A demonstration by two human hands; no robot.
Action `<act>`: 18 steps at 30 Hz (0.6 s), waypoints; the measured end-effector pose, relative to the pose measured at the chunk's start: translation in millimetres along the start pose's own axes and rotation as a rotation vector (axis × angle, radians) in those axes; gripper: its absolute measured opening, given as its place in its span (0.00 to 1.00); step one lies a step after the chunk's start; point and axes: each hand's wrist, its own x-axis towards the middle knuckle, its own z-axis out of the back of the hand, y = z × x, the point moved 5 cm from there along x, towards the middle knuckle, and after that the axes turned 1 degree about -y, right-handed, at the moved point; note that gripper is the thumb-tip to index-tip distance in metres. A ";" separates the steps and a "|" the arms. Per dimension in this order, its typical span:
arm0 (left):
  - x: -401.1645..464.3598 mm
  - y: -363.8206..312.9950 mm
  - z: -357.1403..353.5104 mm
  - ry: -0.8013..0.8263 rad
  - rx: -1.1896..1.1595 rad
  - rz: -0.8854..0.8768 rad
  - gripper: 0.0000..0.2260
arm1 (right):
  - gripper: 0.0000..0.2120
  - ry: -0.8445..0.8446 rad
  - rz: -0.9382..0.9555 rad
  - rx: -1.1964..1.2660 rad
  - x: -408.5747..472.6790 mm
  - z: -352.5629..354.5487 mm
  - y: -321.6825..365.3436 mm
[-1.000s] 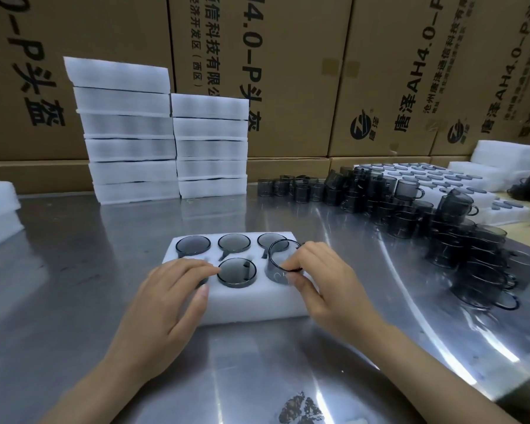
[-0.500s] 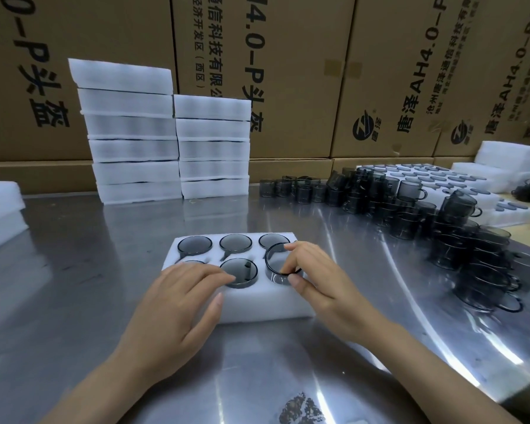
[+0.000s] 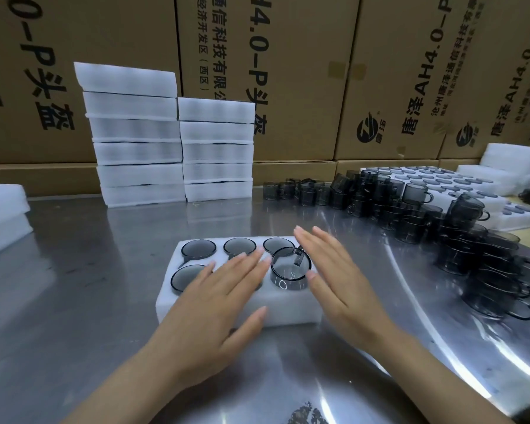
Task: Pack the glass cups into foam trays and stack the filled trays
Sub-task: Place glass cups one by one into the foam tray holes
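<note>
White foam tray [image 3: 291, 312] lying flat on the shiny metal surface [image 3: 83, 286], near the front edge and dead centre, with two rows of three round pockets. Smoky grey glass cups in the pockets, rims showing as dark circles: three across the far row, one at the near left [image 3: 185, 276], sunk almost flush with the foam. Near-right cup [image 3: 290, 272] riding proud of its pocket, thin dark rim well above the foam, clear tinted wall visible, handle toward the far right. Middle near pocket hidden under the left hand [image 3: 218, 298]. Left hand flat, fingers straight and together, laid across the tray's middle, gripping nothing. Right hand [image 3: 338, 280] likewise released, fingers extended, held just beside the raised cup at the tray's right end, thumb tip close to the glass; touching or not, cannot tell. Behind, two stacks of filled foam trays [image 3: 172, 139] side by side against the cardboard boxes [image 3: 303, 71], left stack taller than the right, grey shadows of cups showing faintly through the foam. Off to the right, a loose crowd of grey cups [image 3: 426, 215] on the surface, some piled on each other, and more trays [image 3: 435, 182] beyond them with rows of cups set in. More white foam [image 3: 0, 215] at the far left edge.
</note>
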 end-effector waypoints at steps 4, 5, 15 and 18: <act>18.1 -11.8 -1.1 0.013 0.072 -0.107 0.28 | 0.25 0.126 0.007 -0.123 -1.0 -9.0 4.0; 20.3 -13.3 -1.9 0.015 0.101 -0.135 0.29 | 0.25 0.144 0.006 -0.144 -0.9 -9.6 4.1; 30.0 -11.0 -17.9 0.076 0.084 -0.088 0.30 | 0.22 0.335 -0.083 -0.306 0.9 -21.1 -5.5; 32.4 -14.1 -16.1 0.065 0.138 -0.116 0.27 | 0.22 0.348 -0.095 -0.308 0.5 -21.0 -8.5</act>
